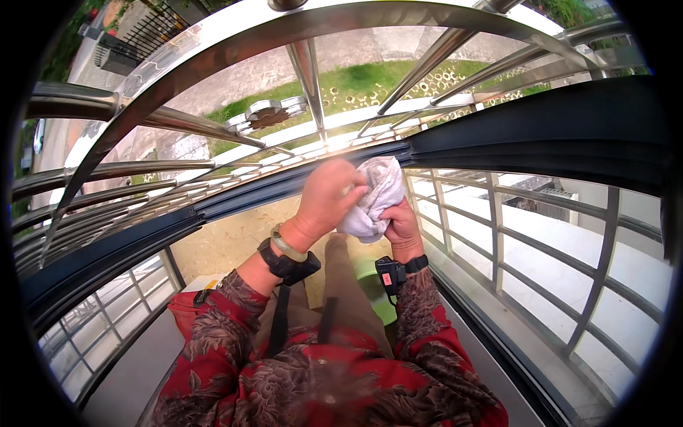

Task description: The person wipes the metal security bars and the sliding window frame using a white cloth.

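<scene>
A crumpled white cloth (379,201) with greyish stains is bunched up in front of me, above the window sill. My right hand (403,225) grips its lower right side, with the thumb lying over the folds. At the cloth's left edge is my left hand (329,193), slightly blurred, its fingers curled in toward the thumb. Whether a fold or some small bit is pinched there I cannot make out. Dark bands with small devices circle both wrists, and a pale bangle (287,244) sits on the left one.
A dark window frame (249,186) runs across ahead, with shiny metal guard bars (307,78) beyond it and grass (356,80) outside. Glass panes with bars stand on both sides. A green basin (377,292) is beside my legs; a red bag-like item (186,311) lies at left.
</scene>
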Motion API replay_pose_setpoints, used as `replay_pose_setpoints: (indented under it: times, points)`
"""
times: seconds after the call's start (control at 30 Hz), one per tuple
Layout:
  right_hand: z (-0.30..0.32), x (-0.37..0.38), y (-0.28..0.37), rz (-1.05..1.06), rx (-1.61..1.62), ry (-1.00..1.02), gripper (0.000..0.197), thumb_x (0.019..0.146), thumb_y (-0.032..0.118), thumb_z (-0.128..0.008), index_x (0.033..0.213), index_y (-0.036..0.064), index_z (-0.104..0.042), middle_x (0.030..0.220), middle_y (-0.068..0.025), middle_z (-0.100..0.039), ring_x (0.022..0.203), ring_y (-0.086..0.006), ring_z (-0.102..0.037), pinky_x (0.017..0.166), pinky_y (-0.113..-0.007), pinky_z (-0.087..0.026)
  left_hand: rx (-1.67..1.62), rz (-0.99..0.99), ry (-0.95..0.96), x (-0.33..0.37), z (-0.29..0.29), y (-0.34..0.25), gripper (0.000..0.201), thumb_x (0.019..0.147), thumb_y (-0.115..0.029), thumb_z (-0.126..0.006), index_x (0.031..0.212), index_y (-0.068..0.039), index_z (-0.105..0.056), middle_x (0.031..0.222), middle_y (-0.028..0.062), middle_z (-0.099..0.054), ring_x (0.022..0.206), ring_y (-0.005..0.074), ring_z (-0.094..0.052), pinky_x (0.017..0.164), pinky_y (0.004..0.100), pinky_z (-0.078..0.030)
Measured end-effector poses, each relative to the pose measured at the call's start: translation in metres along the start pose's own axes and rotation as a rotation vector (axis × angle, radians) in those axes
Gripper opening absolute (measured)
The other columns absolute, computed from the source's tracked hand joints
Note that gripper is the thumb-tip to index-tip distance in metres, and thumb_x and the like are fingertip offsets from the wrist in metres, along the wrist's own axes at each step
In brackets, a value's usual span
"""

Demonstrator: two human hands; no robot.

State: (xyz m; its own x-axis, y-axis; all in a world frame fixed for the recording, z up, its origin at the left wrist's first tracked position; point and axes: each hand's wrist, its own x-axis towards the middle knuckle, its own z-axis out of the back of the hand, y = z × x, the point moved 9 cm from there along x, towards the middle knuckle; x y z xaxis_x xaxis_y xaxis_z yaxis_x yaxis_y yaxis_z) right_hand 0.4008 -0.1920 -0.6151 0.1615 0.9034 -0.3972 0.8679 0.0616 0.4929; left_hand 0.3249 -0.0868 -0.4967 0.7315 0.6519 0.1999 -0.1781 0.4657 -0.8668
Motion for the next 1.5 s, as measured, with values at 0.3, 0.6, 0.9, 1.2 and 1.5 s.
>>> replay_pose_setpoints:
  times: [0.3, 0.6, 0.9, 1.2, 1.5]
  points:
    - [0.0, -0.009, 0.007, 0.04, 0.047, -0.031, 0.064, 0.055, -0.01, -0.046, 0.118, -0.0025, -0.042, 0.11, -0.0125, -0.053, 0.101, -0.0233, -0.053, 0.086, -0.031, -0.043, -0.44, 0.458, -0.104, -0.012, -0.01, 0.053, 0.004, 0.078, -0.007, -0.061, 0.079, -0.003, -0.059, 0.071, -0.005, -0.052, 0.061, 0.0016, -0.042, 0.054, 0.016, -0.036]
    - [0.006, -0.011, 0.004, 0.011, -0.038, -0.063, 0.06, 0.054, -0.01, -0.047, 0.114, -0.0058, -0.045, 0.105, -0.0134, -0.056, 0.096, -0.0239, -0.056, 0.086, -0.031, -0.044, -0.241, 0.228, -0.048, -0.014, -0.009, 0.035, 0.005, 0.079, -0.007, -0.059, 0.079, -0.002, -0.058, 0.069, -0.0038, -0.049, 0.06, 0.0034, -0.044, 0.054, 0.0163, -0.036]
    - [0.028, -0.006, -0.008, -0.086, -0.126, -0.086, 0.065, 0.052, -0.009, -0.044, 0.117, -0.0054, -0.043, 0.109, -0.0142, -0.054, 0.1, -0.0256, -0.054, 0.087, -0.032, -0.043, -0.536, 0.735, -0.34, -0.091, 0.019, 0.124, 0.012, 0.083, -0.015, -0.054, 0.075, -0.005, -0.054, 0.064, -0.0051, -0.047, 0.055, 0.0012, -0.041, 0.048, 0.0165, -0.033]
    - [0.027, 0.078, -0.05, -0.214, -1.049, 0.074, 0.034, 0.059, 0.0, -0.051, 0.092, -0.0001, -0.059, 0.092, -0.0099, -0.061, 0.084, -0.0217, -0.058, 0.074, -0.031, -0.045, -0.116, 0.674, -0.33, -0.143, 0.013, 0.203, 0.012, 0.08, -0.012, -0.059, 0.075, -0.001, -0.057, 0.06, -0.0038, -0.049, 0.054, 0.0035, -0.043, 0.049, 0.0196, -0.037]
    - [0.04, 0.115, -0.031, 0.01, -1.703, -0.108, 0.026, 0.064, 0.013, -0.051, 0.087, 0.0042, -0.06, 0.088, -0.0205, -0.056, 0.086, -0.0363, -0.052, 0.076, -0.04, -0.042, 0.493, 0.187, 0.09, -0.067, -0.017, 0.201, 0.013, 0.071, -0.005, -0.056, 0.082, -0.01, -0.061, 0.074, 0.0093, -0.051, 0.069, 0.0289, -0.054, 0.059, 0.038, -0.043]
